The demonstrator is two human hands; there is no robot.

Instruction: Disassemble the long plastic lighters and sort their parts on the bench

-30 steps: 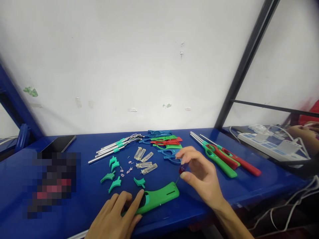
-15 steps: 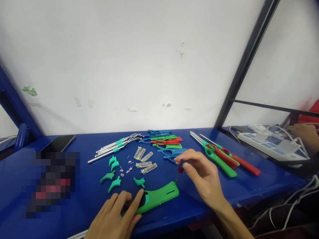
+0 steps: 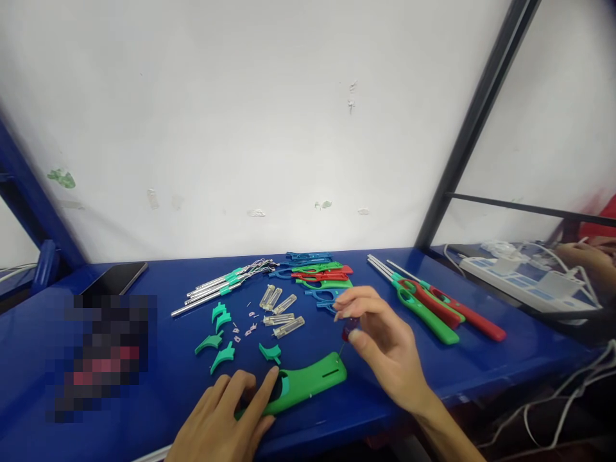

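- Green lighter body (image 3: pixel 315 380), one: flat on blue table (image 3: pixel 168 359), wide end toward 2 o'clock.
- Left hand (image 3: pixel 224 417), at its 8 o'clock: fingers half curled, holding the body down.
- Right hand (image 3: pixel 391 362), at its 2 o'clock: thumb and fingertips pinching a red screwdriver (image 3: pixel 348 329), tip at the wide end.
- Clear capsules (image 3: pixel 289 327), five: 11 o'clock.

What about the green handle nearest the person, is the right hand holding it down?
No, the left hand holds the green handle, while the right hand grips a small red tool over its slotted end.
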